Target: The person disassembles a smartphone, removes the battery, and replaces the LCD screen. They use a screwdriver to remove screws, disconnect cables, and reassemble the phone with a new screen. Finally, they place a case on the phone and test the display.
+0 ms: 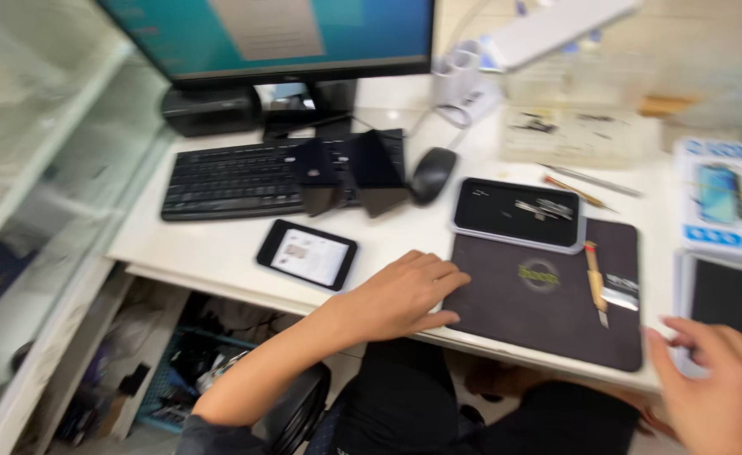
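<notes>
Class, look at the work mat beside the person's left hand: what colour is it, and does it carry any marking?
The mat is dark brown-black with a small yellowish round emblem; head view.

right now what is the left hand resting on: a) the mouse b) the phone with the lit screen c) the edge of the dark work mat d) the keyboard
c: the left hand lies flat with its fingertips on the left edge of the dark work mat, apart from the other three.

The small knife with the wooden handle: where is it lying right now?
In the head view the knife lies on the right part of the dark work mat, below the phone lying face down, between the left hand and right hand.
</notes>
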